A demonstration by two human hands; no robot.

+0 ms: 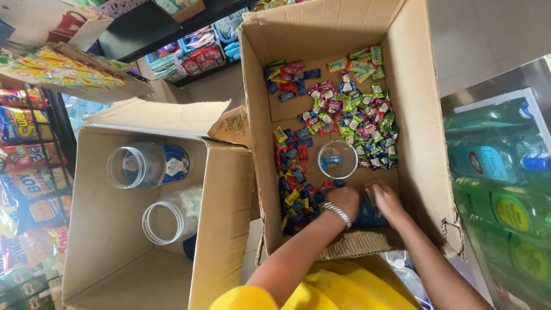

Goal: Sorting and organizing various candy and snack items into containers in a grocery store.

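Hands gathering blue-wrapped sweets (298, 198) in open brown cardboard box (416, 115).
Left hand (344, 201) fisted on sweets; right hand (385, 198) curled over blue wrappers, grasp unclear; small clear plastic jar (337, 159) just beyond; risk judged: knuckles knock jar, colours mix.

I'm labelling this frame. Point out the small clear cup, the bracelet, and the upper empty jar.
Clear cup (337, 159), head view, its rim.
Bracelet (336, 212), head view, band on left wrist.
Upper jar (143, 165), head view, its clear wall.

Two open brown cartons (402, 115), colourful snack packets (23, 172) racked left, blue-labelled jar (175, 162)
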